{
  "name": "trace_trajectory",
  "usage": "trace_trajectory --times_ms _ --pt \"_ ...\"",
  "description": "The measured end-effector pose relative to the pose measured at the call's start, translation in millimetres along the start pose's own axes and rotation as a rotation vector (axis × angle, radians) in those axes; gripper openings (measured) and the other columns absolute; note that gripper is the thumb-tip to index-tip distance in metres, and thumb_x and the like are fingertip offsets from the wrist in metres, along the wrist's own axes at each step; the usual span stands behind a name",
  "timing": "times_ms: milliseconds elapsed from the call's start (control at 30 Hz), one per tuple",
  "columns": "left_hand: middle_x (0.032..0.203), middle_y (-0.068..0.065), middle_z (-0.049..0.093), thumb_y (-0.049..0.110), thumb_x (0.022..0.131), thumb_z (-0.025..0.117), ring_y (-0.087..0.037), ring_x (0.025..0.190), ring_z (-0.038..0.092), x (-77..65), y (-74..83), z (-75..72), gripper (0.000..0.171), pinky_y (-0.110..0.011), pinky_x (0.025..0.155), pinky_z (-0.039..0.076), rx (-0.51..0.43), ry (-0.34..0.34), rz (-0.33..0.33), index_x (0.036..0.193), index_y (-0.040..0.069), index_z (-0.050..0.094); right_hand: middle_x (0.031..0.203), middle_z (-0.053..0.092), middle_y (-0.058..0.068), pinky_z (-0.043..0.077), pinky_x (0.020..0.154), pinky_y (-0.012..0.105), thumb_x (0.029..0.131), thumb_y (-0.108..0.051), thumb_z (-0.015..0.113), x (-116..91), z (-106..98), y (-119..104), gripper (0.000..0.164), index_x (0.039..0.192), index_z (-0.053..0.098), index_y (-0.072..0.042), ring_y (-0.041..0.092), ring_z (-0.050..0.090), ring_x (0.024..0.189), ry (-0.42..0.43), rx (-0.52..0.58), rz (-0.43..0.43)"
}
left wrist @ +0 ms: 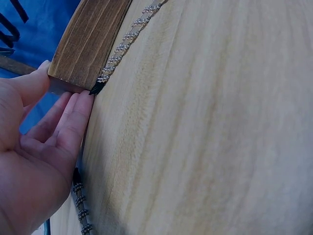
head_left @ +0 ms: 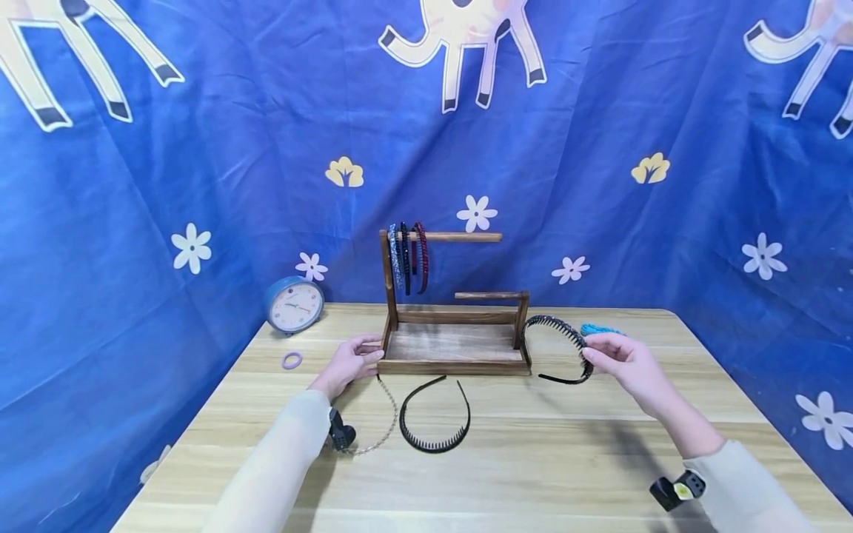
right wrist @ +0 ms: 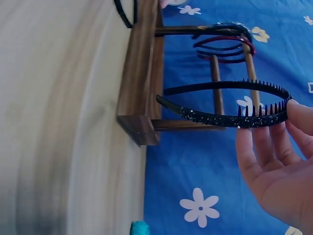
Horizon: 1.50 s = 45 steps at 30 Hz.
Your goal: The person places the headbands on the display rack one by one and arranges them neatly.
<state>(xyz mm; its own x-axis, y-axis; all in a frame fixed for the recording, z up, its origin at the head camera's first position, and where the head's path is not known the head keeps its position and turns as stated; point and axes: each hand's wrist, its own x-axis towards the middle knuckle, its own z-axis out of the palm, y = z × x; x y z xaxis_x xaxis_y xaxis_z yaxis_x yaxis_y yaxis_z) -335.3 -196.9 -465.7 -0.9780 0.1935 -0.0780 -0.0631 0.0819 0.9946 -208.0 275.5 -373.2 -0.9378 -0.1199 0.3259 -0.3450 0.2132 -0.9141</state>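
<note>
In the head view my right hand (head_left: 620, 359) pinches a black toothed headband (head_left: 558, 323), whose glittery outer band shows in the right wrist view. It is held up beside the right end of a wooden rack (head_left: 453, 367). My left hand (head_left: 349, 364) holds the rack's front left corner, thumb and fingers on either side of the wood (left wrist: 90, 44). On the table by that hand lies a beaded headband (head_left: 393, 414), partly hidden by my wrist. Another black toothed headband (head_left: 433, 448) lies in front of the rack.
Several headbands, including a red one (head_left: 423, 255), hang on the rack's upper bar (head_left: 466, 237). Its shorter lower bar (head_left: 489, 295) holds nothing. A blue clock (head_left: 295, 305) and a purple ring (head_left: 292, 360) are at the left; a turquoise item (head_left: 596, 329) lies behind my right hand.
</note>
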Motion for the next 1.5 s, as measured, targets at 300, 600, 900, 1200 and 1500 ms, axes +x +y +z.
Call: trace_trajectory --times_ms 300,600,900,1200,1500 --pt "0.129 -0.028 0.043 0.002 0.091 0.057 -0.039 0.115 0.047 -0.3 -0.2 0.6 0.048 -0.042 0.088 0.052 0.003 -0.012 -0.001 0.136 -0.002 0.040 0.085 0.066 -0.001 0.058 0.066 0.025 0.089 -0.002 0.061 15 -11 -10 0.015 0.098 0.068 -0.011 0.009 0.062 0.076 0.044 0.196 -0.018" --pt "0.129 -0.027 0.044 0.003 0.091 0.058 -0.037 0.114 0.049 0.4 -0.8 0.4 0.048 -0.042 0.089 0.051 0.003 0.001 -0.008 0.136 0.000 0.041 0.083 0.066 -0.001 0.058 0.064 0.026 0.087 -0.008 0.065 47 -15 -23 0.012 0.099 0.065 -0.006 0.009 0.063 0.074 0.160 0.295 0.006" --pt "0.130 -0.028 0.043 0.004 0.090 0.059 -0.040 0.116 0.046 -1.1 -1.1 -0.5 0.050 -0.042 0.089 0.051 0.002 -0.011 0.002 0.136 -0.002 0.040 0.087 0.065 -0.002 0.057 0.063 0.023 0.085 -0.014 0.068 74 -11 -34 0.020 0.103 0.063 -0.005 0.008 0.062 0.078 0.243 0.266 0.053" --pt "0.129 -0.028 0.043 0.003 0.091 0.057 -0.037 0.115 0.047 -2.9 0.7 -0.4 0.049 -0.042 0.089 0.051 0.005 -0.007 0.003 0.136 -0.001 0.040 0.087 0.065 -0.003 0.058 0.066 0.025 0.084 -0.020 0.069 99 1 -38 0.025 0.105 0.064 -0.007 0.009 0.062 0.079 0.297 0.200 0.097" --pt "0.127 -0.027 0.044 0.002 0.091 0.057 -0.036 0.114 0.048 -1.4 0.9 0.5 0.048 -0.043 0.089 0.051 -0.006 -0.001 -0.005 0.136 -0.001 0.040 0.088 0.063 -0.002 0.057 0.069 0.026 0.084 -0.023 0.070 119 9 -46 0.033 0.109 0.062 -0.005 0.011 0.062 0.075 0.332 0.206 0.126"
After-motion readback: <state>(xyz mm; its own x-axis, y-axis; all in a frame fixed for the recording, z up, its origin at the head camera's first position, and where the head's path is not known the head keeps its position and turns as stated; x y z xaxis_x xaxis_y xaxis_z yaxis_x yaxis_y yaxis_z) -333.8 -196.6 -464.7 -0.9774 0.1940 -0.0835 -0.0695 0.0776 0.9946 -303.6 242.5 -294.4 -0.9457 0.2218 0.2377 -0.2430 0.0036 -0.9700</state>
